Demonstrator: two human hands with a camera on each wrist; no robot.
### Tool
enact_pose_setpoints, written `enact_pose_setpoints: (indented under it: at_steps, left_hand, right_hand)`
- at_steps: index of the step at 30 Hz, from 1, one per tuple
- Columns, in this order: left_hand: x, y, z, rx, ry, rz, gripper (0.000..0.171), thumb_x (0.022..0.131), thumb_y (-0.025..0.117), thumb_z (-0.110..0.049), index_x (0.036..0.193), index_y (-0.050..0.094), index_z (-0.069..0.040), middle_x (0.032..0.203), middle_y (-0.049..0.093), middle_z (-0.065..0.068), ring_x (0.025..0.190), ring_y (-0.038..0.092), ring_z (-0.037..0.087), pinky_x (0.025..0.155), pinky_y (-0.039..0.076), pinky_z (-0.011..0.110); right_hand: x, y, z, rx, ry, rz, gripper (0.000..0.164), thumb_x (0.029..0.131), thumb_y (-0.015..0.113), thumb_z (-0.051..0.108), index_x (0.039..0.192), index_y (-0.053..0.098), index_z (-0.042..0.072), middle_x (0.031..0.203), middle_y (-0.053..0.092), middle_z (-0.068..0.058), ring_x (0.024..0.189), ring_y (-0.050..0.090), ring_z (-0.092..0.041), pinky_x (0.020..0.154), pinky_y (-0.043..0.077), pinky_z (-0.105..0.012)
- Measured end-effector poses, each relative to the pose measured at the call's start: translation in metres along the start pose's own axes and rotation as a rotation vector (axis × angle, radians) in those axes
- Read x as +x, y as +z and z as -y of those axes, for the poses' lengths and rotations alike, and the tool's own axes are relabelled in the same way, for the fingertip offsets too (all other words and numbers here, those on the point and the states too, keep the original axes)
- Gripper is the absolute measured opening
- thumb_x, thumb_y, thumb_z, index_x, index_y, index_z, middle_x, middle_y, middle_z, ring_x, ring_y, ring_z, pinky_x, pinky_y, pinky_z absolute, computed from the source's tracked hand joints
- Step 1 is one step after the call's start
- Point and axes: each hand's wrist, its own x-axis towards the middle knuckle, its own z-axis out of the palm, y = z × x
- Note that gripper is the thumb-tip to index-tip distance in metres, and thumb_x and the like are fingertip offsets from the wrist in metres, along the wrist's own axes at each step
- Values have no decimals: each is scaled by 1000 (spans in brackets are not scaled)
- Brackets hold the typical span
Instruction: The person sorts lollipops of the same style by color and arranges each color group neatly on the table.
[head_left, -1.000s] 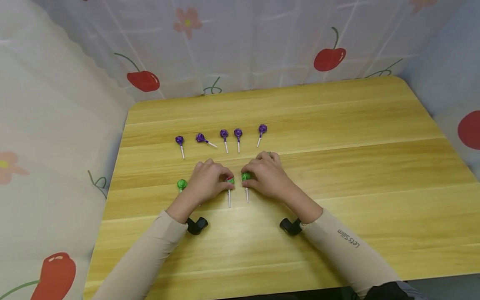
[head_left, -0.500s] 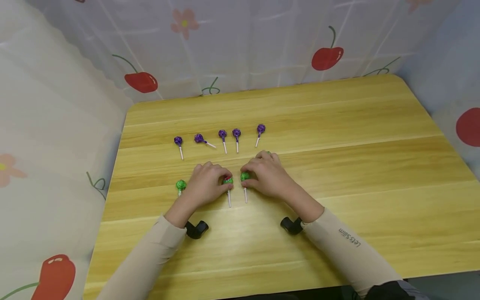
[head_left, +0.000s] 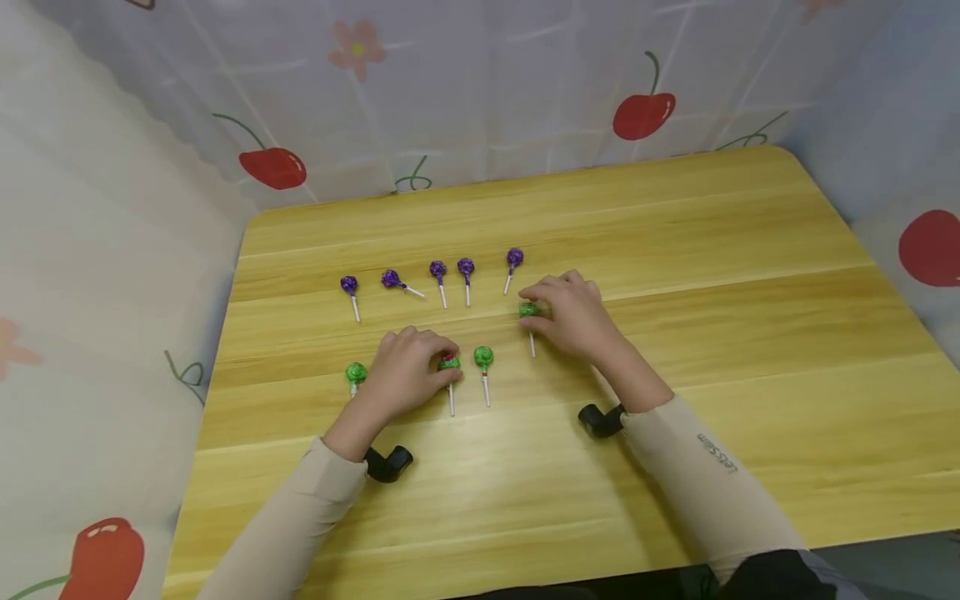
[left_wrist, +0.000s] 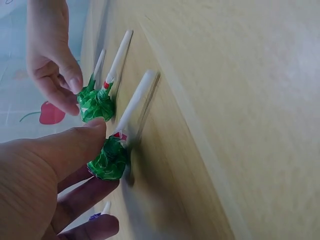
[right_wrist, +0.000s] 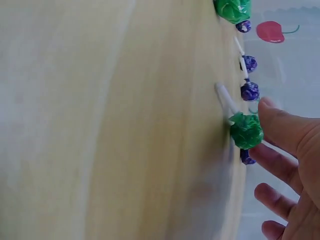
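My left hand (head_left: 405, 371) pinches the candy head of a green-wrapped lollipop (left_wrist: 108, 159), its white stick pointing toward me along the table. Thumb and fingers of my right hand (head_left: 573, 312) close round the head of another green lollipop (right_wrist: 246, 131), farther right and farther back. Between the two hands a third green lollipop (head_left: 483, 357) lies free on the wood. One more green lollipop (head_left: 356, 372) shows left of my left hand, which hides part of its stick.
Behind the green ones, several purple lollipops (head_left: 437, 268) lie in a loose row; one is turned sideways. The wooden table (head_left: 712, 333) meets a cherry-print curtain (head_left: 495, 92) at its back edge. Black wrist devices (head_left: 388, 464) sit under both wrists.
My right hand has let go of the green lollipop in the middle and moved right and away from me to another one. My left hand stays on its lollipop.
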Motion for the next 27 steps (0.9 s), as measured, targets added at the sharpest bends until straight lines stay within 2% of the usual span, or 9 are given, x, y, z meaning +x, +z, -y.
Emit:
enact_pose_setpoints:
  at_steps: [12,21,27]
  left_hand:
    - [-2,-1,0,-9,-15,0,35,88,75,-39,116,73,-19,116,72,-2,96,57,18,84,35,38]
    - [-2,0,0,-21,-28,14,36,88,75,-40,118,72,-18,119,71,-2,94,56,18,81,32,35]
    - [-3,0,2,-36,-36,12,36,88,75,-40,118,72,-19,119,71,-2,97,57,18,84,34,37]
  right_hand:
    - [5,2,1,-37,45,32,34,88,75,34,119,72,20,119,71,-1,110,48,-28,87,32,-44]
    - [8,0,3,-10,56,48,27,89,76,31,113,74,18,117,72,-1,108,50,-28,86,30,-43]
    - [3,-2,4,27,63,57,26,87,77,30,110,74,17,112,74,0,101,50,-25,83,28,-41]
